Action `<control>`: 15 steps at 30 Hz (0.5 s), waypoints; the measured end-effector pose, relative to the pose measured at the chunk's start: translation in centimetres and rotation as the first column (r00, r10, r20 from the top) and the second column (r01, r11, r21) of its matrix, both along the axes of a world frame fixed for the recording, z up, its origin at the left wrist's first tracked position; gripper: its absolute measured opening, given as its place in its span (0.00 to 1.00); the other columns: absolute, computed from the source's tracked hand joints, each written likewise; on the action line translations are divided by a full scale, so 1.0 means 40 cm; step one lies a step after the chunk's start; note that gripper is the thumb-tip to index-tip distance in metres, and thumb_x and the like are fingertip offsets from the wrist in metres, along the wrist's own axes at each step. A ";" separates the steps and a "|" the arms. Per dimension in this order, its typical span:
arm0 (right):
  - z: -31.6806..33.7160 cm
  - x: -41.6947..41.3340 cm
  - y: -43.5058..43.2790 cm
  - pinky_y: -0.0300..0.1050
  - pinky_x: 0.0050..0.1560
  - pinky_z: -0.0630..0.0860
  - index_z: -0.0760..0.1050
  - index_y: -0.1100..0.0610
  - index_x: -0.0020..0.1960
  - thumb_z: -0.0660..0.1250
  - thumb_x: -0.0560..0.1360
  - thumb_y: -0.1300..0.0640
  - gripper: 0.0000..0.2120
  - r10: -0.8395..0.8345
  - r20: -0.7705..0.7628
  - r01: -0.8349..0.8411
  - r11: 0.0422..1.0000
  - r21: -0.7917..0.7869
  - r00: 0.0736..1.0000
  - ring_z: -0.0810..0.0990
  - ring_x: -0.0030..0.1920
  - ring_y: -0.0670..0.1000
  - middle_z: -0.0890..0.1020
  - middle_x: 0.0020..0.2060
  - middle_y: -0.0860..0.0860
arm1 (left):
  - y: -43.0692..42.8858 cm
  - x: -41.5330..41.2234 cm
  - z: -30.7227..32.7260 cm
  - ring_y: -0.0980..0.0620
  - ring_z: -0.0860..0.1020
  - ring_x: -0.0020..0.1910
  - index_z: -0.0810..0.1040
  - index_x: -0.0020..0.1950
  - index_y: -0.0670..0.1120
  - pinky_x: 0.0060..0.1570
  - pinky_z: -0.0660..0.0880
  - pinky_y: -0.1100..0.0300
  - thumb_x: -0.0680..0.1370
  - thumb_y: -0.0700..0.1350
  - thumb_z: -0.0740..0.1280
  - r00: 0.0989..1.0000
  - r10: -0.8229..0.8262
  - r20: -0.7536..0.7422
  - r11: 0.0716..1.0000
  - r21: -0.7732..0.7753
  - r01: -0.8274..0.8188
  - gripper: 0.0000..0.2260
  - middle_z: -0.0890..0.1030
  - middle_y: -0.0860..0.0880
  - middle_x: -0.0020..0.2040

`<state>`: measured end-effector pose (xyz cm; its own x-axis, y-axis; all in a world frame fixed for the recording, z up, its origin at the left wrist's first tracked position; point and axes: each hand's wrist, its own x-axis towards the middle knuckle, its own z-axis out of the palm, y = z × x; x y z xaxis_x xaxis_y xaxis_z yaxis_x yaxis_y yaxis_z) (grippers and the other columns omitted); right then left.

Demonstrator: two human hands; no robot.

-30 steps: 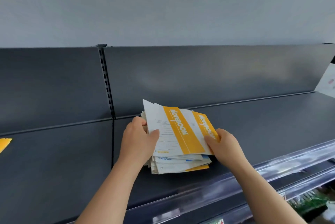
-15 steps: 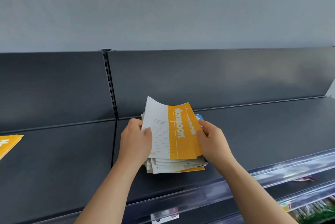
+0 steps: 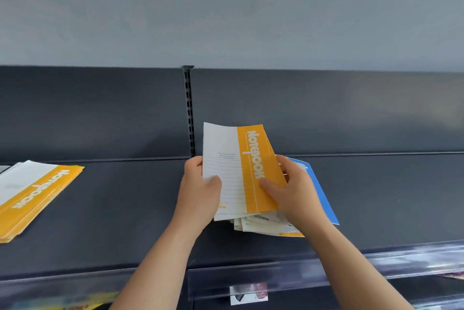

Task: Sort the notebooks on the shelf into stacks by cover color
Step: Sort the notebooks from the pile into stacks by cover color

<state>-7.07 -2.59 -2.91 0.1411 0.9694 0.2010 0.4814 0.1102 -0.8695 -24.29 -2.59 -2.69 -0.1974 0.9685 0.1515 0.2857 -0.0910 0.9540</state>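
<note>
We note both hands grasping one yellow-and-white notebook. The left hand clasps its white left edge, thumb on the cover. The right hand grips the yellow right edge. The notebook is raised, tilted, over the mixed pile at mid-shelf. A blue notebook shows beneath the right hand. A yellow stack lies well apart, far left.

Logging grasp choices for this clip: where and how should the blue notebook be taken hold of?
Probably its right long edge, pinched from the right. The blue notebook lies on the mixed pile, its left part covered by the right hand and the yellow notebook; only that edge juts free.
</note>
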 end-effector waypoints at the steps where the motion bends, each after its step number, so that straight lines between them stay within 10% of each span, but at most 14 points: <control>1: 0.004 -0.013 0.002 0.35 0.40 0.73 0.67 0.43 0.65 0.67 0.75 0.51 0.20 -0.001 0.007 0.000 1.000 0.009 1.000 0.76 0.49 0.44 0.76 0.53 0.40 | -0.006 -0.014 0.006 0.58 0.77 0.51 0.66 0.60 0.50 0.37 0.73 0.65 0.77 0.36 0.59 1.000 0.011 0.007 1.000 0.011 -0.011 0.14 0.77 0.56 0.54; 15: 0.026 -0.381 0.009 0.38 0.44 0.76 0.73 0.46 0.59 0.69 0.73 0.53 0.16 0.189 0.111 -0.197 0.979 0.061 0.976 0.78 0.47 0.44 0.79 0.52 0.45 | -0.056 -0.396 0.022 0.56 0.75 0.49 0.67 0.59 0.49 0.35 0.73 0.66 0.79 0.38 0.59 0.984 0.158 -0.076 0.987 0.017 -0.157 0.10 0.76 0.55 0.56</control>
